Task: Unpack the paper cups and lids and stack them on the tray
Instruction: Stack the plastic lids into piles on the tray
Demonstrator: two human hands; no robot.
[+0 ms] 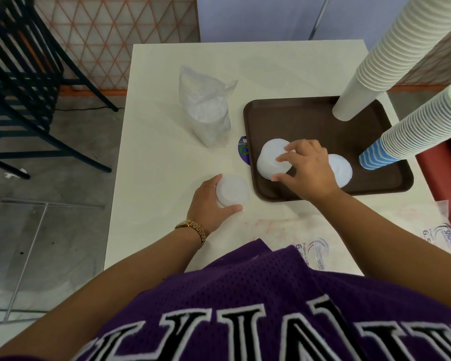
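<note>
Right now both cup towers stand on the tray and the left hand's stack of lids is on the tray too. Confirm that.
Not quite. The head view shows the left hand holding its stack of lids on the table, beside the tray. Both cup towers do stand on it.

A cream bench stood on a grey floor. To the far left stood a dark slatted chair, with a black cable lying on the floor beside its leg. Behind it a wall panel showed an orange lattice pattern. A red seat lay off the bench's right edge. A round purple sticker lay on the bench.
</note>
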